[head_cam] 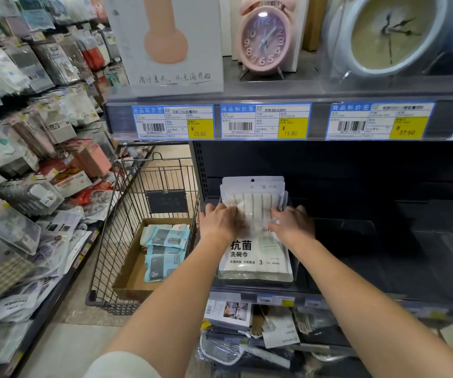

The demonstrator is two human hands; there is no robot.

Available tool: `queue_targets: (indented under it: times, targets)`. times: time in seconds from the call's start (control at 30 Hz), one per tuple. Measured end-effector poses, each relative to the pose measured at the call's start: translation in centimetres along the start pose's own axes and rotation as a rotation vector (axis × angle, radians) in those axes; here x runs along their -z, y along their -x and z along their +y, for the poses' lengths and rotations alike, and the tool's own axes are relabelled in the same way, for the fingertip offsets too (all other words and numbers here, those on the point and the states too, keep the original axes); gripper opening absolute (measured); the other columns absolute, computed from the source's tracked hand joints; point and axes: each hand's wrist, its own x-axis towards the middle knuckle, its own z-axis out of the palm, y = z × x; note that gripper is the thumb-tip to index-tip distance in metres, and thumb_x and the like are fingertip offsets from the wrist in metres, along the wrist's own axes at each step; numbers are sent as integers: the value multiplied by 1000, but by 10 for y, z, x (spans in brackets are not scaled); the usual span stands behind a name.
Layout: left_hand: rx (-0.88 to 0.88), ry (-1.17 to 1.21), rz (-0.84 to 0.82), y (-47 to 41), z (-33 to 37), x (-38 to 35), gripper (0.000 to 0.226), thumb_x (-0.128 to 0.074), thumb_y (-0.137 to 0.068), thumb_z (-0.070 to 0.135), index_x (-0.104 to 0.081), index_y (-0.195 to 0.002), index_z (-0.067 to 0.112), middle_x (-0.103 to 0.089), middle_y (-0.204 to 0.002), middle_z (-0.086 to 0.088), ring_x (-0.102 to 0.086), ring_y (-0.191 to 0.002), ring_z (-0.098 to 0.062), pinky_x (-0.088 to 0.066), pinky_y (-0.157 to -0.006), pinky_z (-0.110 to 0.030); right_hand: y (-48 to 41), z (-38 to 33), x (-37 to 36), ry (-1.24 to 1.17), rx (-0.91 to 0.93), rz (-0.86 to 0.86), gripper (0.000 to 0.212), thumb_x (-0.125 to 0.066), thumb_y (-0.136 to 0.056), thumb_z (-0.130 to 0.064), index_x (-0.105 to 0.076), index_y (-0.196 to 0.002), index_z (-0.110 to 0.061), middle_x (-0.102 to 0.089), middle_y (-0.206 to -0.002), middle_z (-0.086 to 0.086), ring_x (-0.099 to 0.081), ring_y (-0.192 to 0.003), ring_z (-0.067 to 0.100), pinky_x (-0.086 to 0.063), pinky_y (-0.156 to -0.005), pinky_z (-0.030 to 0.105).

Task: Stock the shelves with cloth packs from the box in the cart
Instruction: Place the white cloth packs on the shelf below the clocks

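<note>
The fingers (pixel 232 211) of the left hand (pixel 221 223) lie fairly straight and spread on the clear wrapper of a white cloth pack (pixel 255 260), pressing rather than gripping. The fingers of the right hand (pixel 293 223) reach in from the other side and rest on the same wrapper. They are somewhat bent, and with the thumb hidden I cannot tell whether they pinch the film or only press on it. The pack lies flat on the dark shelf (pixel 370 255) with its printed face up. Its long axis runs straight away from the person, from the shelf's front lip toward the back. Both hands sit at its far end, one on each long edge, so the pack lies between and beneath the fingers. Just behind them, a few upright packs (pixel 252 190) of the same kind lean against the rear of the shelf, touching or nearly touching the flat pack's far end. This looks like squaring up the row, and any push would go along that front-to-back axis. The rest of the shelf to the right is dark and bare. To the left and lower stands the wire cart (pixel 127 214), which carries the cardboard box (pixel 129 271) with blue packs (pixel 165 241) lying in it. The left hand is the nearer one to that box, so the next reach for stock probably falls to it.
</note>
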Motion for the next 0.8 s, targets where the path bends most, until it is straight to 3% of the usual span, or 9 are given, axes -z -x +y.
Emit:
queue_targets:
  times: [0.17, 0.37, 0.6, 0.8]
  targets:
    - [-13, -103, 4, -5, 4, -6, 38, -42, -105, 54, -66, -117, 28, -63, -127, 2, -44, -121, -29, -40, -96, -43, -3, -6, -2, 164, 33, -9, 34, -49, -100, -41, -57, -130, -29, -63, -130, 0, -39, -121, 27, -32, -98, 44]
    - [-32, -212, -8, -8, 8, -12, 30, -48, -104, 41, -65, -125, 26, -64, -128, 3, -43, -124, -28, -36, -97, -43, -3, -10, -4, 277, 42, -4, 34, -48, -101, -45, -58, -129, -30, -64, -132, 0, -39, -123, 27, -30, -97, 44]
    - [-16, -77, 25, -4, 6, -15, 32, -42, -105, 37, -58, -130, 24, -65, -129, -1, -46, -128, -27, -37, -100, -44, 5, -7, 5, 186, 22, 7, 38, -46, -100, -43, -56, -136, -32, -64, -131, -1, -40, -127, 28, -29, -105, 46]
    - [43, 33, 88, 0, 3, -15, 45, -65, -93, 41, -52, -134, 31, -58, -133, 0, -48, -124, -27, -37, -102, -40, 14, -4, 12, 106, -5, 59, 43, -49, -98, -48, -56, -137, -32, -62, -131, 3, -48, -126, 29, -33, -108, 45]
